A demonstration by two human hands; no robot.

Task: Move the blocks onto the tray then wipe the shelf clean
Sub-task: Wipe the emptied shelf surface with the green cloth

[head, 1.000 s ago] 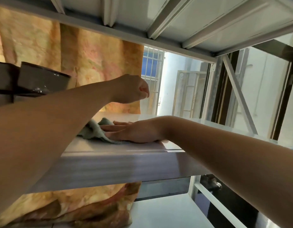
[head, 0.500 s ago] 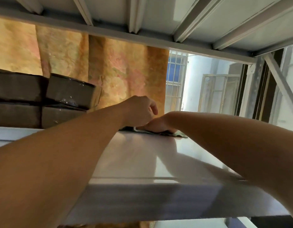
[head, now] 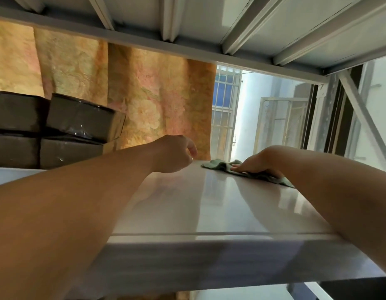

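Head view, seen from low, near the shelf's front edge. Right hand (head: 258, 163) lies palm-down on a green cloth (head: 222, 165) at the far right of the glossy shelf (head: 209, 213), fingers flattened and pressing the cloth to the surface; the cloth spreads out to the left and right of the hand. Left hand (head: 173, 153) hovers just above the shelf near its far middle, fingers loosely curled around nothing. Both forearms cross the near edge, the right one resting on it. Between the two arms the shelf surface lies bare and reflective up to the near lip. At far left, dark plastic-wrapped boxes (head: 79, 120) stand stacked in two layers, occupying that end of the shelf. Behind them hangs a floral orange curtain (head: 144, 100). Ribbed underside of the upper shelf (head: 209, 20) closes the space overhead. A barred window (head: 224, 109) shows past the curtain's right edge. No blocks or tray can be made out.
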